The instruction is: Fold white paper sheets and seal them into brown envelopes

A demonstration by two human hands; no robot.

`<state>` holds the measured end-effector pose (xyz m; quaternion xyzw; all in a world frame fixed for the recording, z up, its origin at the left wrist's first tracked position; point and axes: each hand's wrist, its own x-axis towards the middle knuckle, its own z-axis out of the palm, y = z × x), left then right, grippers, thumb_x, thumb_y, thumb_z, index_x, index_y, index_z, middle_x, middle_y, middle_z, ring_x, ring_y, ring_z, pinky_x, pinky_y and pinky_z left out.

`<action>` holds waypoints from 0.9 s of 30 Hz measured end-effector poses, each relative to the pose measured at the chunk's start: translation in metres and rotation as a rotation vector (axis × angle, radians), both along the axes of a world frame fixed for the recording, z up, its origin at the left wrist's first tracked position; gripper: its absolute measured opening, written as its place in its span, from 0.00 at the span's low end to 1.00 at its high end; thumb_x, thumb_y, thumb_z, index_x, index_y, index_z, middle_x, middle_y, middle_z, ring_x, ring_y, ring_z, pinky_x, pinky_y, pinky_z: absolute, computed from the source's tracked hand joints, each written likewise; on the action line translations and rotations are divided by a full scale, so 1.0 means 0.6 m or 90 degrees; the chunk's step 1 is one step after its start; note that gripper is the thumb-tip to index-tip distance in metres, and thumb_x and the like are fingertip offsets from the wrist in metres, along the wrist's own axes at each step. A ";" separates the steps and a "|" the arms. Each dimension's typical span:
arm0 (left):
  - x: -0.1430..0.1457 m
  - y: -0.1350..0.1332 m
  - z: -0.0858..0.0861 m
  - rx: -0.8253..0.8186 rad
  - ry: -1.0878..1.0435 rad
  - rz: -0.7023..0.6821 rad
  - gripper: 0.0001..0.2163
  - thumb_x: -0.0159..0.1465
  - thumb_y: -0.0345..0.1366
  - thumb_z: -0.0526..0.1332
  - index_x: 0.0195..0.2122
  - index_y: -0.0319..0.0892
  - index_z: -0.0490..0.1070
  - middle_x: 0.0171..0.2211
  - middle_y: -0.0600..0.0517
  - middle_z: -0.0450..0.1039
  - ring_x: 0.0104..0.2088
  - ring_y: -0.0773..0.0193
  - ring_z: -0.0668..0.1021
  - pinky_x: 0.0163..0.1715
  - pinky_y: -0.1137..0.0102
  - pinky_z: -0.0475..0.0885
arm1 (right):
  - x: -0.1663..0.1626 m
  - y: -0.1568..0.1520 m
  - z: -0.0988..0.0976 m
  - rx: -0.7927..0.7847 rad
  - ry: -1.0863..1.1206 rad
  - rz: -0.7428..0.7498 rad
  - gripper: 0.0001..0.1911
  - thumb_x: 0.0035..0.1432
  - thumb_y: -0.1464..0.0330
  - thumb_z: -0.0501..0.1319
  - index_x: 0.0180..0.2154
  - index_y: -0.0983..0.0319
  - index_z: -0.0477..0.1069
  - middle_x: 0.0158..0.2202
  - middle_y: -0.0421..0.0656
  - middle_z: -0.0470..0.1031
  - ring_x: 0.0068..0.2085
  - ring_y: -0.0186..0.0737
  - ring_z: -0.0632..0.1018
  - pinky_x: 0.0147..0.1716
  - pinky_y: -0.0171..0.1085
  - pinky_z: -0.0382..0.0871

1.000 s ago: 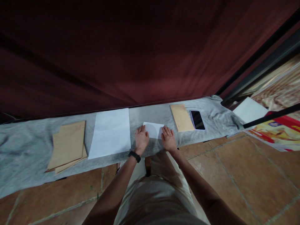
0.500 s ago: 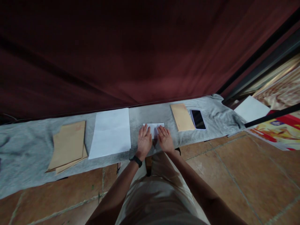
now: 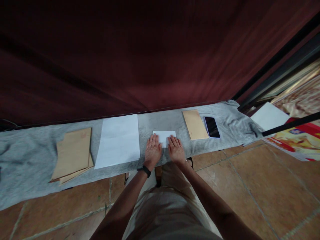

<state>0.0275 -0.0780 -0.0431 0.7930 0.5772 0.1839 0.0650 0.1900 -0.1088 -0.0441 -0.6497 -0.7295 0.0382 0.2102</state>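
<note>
A small folded piece of white paper (image 3: pixel 164 137) lies flat on the grey cloth in front of me. My left hand (image 3: pixel 153 152) rests palm down on its left side, fingers stretched out and lying flat. On the right side my right hand (image 3: pixel 176 150) presses down the same way, its fingers extended. Both hands cover the paper's lower corners, while the middle and far edge show. Left of my left hand is a stack of large white paper sheets (image 3: pixel 118 141). Beyond my right hand lies a tan envelope (image 3: pixel 195 124).
A grey cloth (image 3: pixel 160 120) covers the long narrow surface. More brown envelopes (image 3: pixel 72 151) are piled at the left. A phone (image 3: pixel 212 127) lies beside the tan envelope. A dark red curtain (image 3: pixel 150 66) hangs behind, and black frame bars (image 3: pixel 290 128) stand at the right.
The small paper looks flatter, with more of its middle showing between my hands. Both hands have shifted slightly outward and remain flat on it.
</note>
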 end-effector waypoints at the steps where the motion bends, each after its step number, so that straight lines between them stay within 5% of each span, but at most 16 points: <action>1: -0.001 -0.001 0.001 0.000 0.002 0.001 0.26 0.72 0.37 0.47 0.70 0.35 0.54 0.70 0.39 0.56 0.72 0.50 0.56 0.68 0.50 0.57 | 0.002 -0.001 0.000 0.001 0.000 -0.003 0.25 0.71 0.68 0.49 0.66 0.64 0.62 0.69 0.52 0.62 0.68 0.49 0.63 0.68 0.52 0.53; 23: -0.029 -0.008 0.012 0.016 0.016 0.005 0.25 0.68 0.23 0.48 0.66 0.32 0.60 0.68 0.37 0.61 0.70 0.51 0.60 0.69 0.53 0.60 | 0.033 -0.010 -0.009 0.018 0.027 -0.009 0.27 0.67 0.74 0.49 0.66 0.67 0.62 0.67 0.53 0.64 0.68 0.51 0.62 0.67 0.52 0.55; 27: -0.017 -0.020 0.020 0.022 0.008 -0.115 0.23 0.70 0.26 0.47 0.66 0.33 0.61 0.69 0.41 0.60 0.70 0.55 0.59 0.70 0.56 0.58 | 0.034 -0.010 -0.010 0.012 0.025 -0.007 0.28 0.66 0.74 0.49 0.66 0.67 0.62 0.68 0.52 0.64 0.68 0.51 0.62 0.66 0.52 0.56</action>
